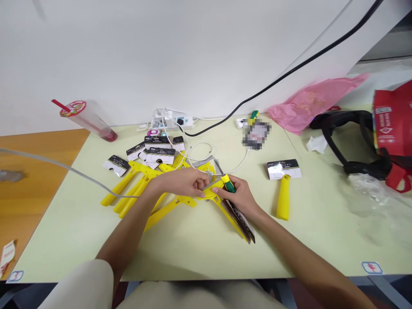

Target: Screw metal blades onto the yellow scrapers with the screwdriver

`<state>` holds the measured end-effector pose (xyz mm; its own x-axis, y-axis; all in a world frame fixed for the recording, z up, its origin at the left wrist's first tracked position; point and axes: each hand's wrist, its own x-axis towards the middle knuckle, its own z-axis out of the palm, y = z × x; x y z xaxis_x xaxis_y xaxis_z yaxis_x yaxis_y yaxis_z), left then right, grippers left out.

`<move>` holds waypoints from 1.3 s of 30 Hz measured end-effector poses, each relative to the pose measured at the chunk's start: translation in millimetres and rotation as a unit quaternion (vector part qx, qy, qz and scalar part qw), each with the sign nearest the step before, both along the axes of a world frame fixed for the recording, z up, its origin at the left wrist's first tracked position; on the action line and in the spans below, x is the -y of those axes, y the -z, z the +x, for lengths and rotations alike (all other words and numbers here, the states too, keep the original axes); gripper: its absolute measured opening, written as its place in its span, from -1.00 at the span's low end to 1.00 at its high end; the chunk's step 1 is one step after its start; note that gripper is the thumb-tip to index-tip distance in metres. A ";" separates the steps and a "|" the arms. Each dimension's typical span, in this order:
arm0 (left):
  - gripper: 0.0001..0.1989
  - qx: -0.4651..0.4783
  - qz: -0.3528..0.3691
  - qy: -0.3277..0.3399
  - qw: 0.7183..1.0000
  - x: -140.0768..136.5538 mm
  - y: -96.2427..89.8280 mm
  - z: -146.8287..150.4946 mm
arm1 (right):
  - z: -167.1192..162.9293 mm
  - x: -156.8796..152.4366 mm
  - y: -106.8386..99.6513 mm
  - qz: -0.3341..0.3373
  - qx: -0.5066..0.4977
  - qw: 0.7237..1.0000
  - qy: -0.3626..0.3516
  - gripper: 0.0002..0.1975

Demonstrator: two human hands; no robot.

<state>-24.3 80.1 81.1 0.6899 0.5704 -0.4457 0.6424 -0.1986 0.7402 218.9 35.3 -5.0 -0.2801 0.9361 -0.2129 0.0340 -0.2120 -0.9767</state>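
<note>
My right hand is closed around a screwdriver with a green and yellow handle, its shaft pointing up and away. The right thumb also presses on a yellow plastic tool part with a grey metal edge. Curled at the left side of that part is my left hand; its fingertips are together, and what they pinch is hidden. A dark printed card hangs below my right hand beside a yellow handle. Several yellow handles lie in a pile by my left wrist.
Black-and-white card sleeves lie behind the pile, near a power strip and white cables. A sleeved yellow-handled tool lies right. A cup stands back left; a pixelated device, pink bag and black strap are farther right.
</note>
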 end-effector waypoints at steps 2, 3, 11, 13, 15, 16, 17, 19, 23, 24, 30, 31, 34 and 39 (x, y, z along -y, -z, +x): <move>-0.86 -0.002 -0.004 0.003 1.000 -0.6 -0.9 -4.8 | 0.4 -0.3 -0.9 0.002 0.007 1.000 0.004 -0.54; -0.84 -0.001 -0.001 -0.003 1.000 -1.6 -1.0 -7.8 | 0.7 -0.7 -1.1 0.001 0.008 1.000 0.008 -0.54; -0.78 -0.086 0.233 -0.097 0.964 -13.1 20.1 -19.8 | 2.4 -2.2 -0.5 -0.020 0.000 0.999 0.037 -0.55; -0.77 -0.087 0.274 -0.085 0.954 -14.2 29.6 -12.7 | 2.6 -2.1 -0.2 -0.019 0.007 0.999 0.035 -0.56; -0.77 -0.083 0.307 -0.081 0.945 -15.7 38.4 -3.0 | 2.6 -2.3 -0.1 -0.013 0.014 0.999 0.034 -0.57; -0.78 -0.083 0.320 -0.082 0.940 -16.7 42.2 1.7 | 2.6 -2.5 -0.1 -0.011 0.016 0.999 0.034 -0.57; -0.78 -0.082 0.328 -0.083 0.938 -17.9 45.4 5.9 | 2.4 -2.7 -0.1 -0.010 0.017 0.999 0.034 -0.56; -0.80 -0.085 0.329 -0.084 0.937 -20.5 49.9 11.5 | 2.0 -3.2 -0.2 -0.009 0.019 0.999 0.034 -0.56; -0.83 -0.085 0.296 -0.091 0.947 -23.2 51.0 12.1 | 1.7 -3.5 -0.9 -0.005 0.028 0.999 0.036 -0.55; -0.83 -0.082 0.284 -0.095 0.951 -23.3 50.4 11.1 | 1.9 -3.4 -1.1 -0.004 0.031 0.999 0.035 -0.55; -0.84 -0.067 0.238 -0.117 0.962 -23.1 49.6 8.4 | 2.9 -2.7 -1.0 -0.004 0.036 0.999 0.028 -0.55; -0.85 -0.066 0.233 -0.122 0.963 -23.3 50.1 8.3 | 3.0 -2.7 -0.6 -0.005 0.037 0.999 0.027 -0.55; -0.86 -0.067 0.221 -0.130 0.964 -23.4 50.2 7.7 | 3.1 -2.5 0.3 -0.006 0.035 0.999 0.026 -0.55; -0.88 -0.070 0.210 -0.126 0.967 -22.5 48.3 7.4 | 3.3 -2.1 0.2 -0.008 0.030 0.999 0.028 -0.57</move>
<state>-16.9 102.6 32.8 0.4539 0.8640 -0.2177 0.7983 -0.2859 0.5300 222.2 37.4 -5.2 -0.2134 0.9463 -0.2428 0.0794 -0.2309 -0.9697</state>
